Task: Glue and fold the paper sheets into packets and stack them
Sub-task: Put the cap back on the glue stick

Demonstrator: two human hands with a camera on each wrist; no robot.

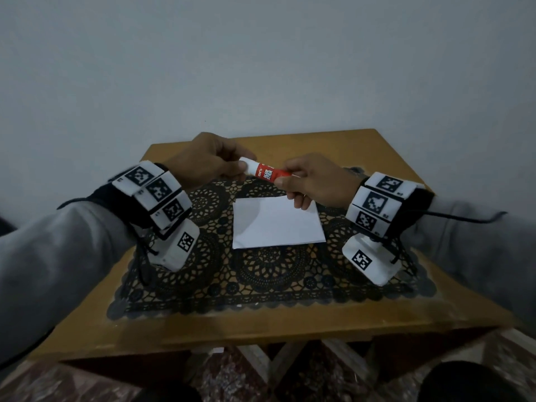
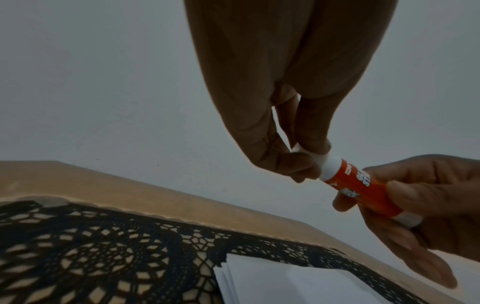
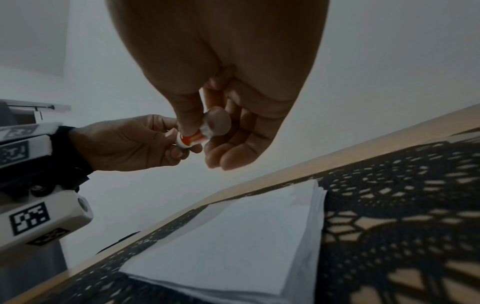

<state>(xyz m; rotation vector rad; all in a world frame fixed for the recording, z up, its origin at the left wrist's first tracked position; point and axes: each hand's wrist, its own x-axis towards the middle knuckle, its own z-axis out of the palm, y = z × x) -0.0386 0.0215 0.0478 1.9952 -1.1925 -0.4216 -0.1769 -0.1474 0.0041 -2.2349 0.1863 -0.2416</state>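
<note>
Lowest in the head view, dark shapes at the bottom corners are too dim to name; above them the wooden table (image 1: 261,323) fills the lower middle of the frame, with a black lace mat (image 1: 261,274) spread over it; at the centre of the frame the stack of white paper sheets (image 1: 275,224) lies flat on the mat, several layers showing at its edge in the right wrist view; no sheet looks folded or glued yet, so the task seems barely begun.

Just above the stack, at mid-frame, both hands hold the glue stick (image 1: 265,172) in the air, clear of the paper; the right hand (image 1: 316,181) has thumb and fingers curled round the red barrel, and the left hand (image 1: 206,161) pinches the white cap (image 1: 248,165) between thumb and fingertips; farthest off, the plain pale wall fills the upper half.

The likely step is uncapping; a sharp pull could send the cap flying to the floor, or jerk the right hand down so a finger creases or shifts the top sheet; twisting the barrel instead of the cap might push out too much glue, which would smear the paper.

The barrel reads "GLUE STICK" in white on red; smaller letters beside it are too blurred to read.
</note>
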